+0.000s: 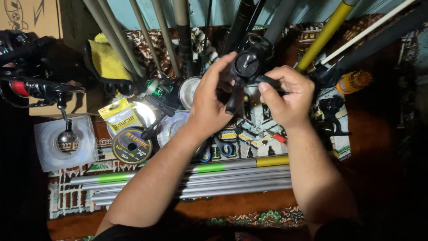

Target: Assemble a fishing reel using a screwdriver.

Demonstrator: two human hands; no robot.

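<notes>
Care is needed here: the black fishing reel [246, 67] is held up between both hands, above the patterned carpet [249, 218] and the grey rod sections [223, 180]. The left hand [209, 105] is curled around its side, with the fingers [225, 60] closed on the round body; the right hand [285, 96] is closed on the handle arm. A firm but light hold is judged best, because the matte casing looks hard and smooth. Round line spools [131, 146] are lying nearby.

Left hand [210, 105]: grips black round-capped fishing reel [246, 66]
Right hand [286, 96]: pinches the reel's handle
Below: grey rod sections [232, 178]
</notes>
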